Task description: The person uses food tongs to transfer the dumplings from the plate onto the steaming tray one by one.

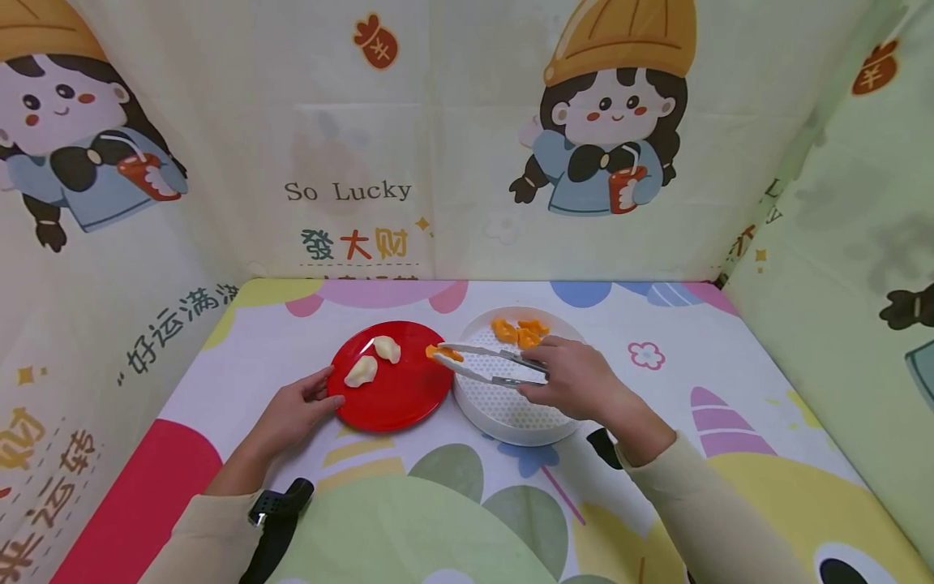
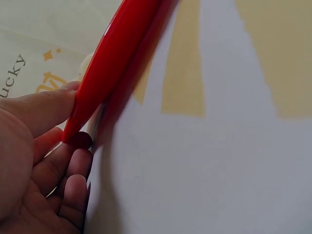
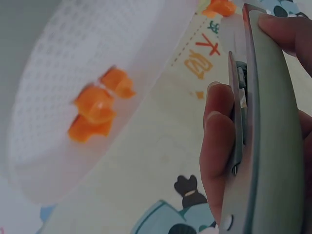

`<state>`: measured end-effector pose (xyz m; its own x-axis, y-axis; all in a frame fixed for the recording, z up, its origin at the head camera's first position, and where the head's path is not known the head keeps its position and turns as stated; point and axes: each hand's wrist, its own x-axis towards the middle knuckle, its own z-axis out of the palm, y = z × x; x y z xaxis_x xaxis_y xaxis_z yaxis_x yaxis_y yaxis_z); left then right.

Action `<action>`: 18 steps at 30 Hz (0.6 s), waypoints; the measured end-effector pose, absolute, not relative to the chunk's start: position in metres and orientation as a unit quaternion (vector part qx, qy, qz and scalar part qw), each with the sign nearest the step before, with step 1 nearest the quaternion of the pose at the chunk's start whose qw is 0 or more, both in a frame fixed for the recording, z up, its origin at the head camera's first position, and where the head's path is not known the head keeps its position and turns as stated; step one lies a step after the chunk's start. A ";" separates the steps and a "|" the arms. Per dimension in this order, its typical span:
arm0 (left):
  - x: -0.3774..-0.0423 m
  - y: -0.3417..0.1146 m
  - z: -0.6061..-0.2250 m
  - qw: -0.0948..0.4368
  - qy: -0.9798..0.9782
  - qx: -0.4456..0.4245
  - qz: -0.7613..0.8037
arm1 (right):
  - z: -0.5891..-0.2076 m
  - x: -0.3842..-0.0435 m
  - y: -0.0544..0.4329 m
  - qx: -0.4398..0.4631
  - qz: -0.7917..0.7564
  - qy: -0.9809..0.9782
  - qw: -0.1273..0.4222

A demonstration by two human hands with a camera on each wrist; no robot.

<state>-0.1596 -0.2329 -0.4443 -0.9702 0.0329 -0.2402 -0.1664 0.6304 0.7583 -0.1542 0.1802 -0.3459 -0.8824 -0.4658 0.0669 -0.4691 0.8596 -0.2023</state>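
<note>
My left hand pinches the near-left rim of a red plate, thumb on top and fingers beneath in the left wrist view. Two white dumplings lie on the plate's left half. In my right hand is a pair of metal tongs, pointing left. Between their tips, over the plate's right edge, is an orange dumpling. Just right of the plate stands a round white steamer tray with a perforated base. Several orange dumplings sit together toward its far side.
A table covered by a cartoon-printed cloth bears the plate and tray, which stand side by side. Printed curtains rise behind and on both sides. A black strap is on the left wrist.
</note>
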 end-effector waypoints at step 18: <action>-0.163 -0.233 -0.447 0.114 0.896 -0.041 0.426 | -0.353 -0.133 0.265 0.183 0.127 -0.973 0.065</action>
<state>-0.1632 -0.2333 -0.4471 -0.9705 0.0240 -0.2399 -0.1710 0.6332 0.7549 -0.1327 0.2646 -0.3530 -0.9248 -0.3392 0.1722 -0.3721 0.9009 -0.2236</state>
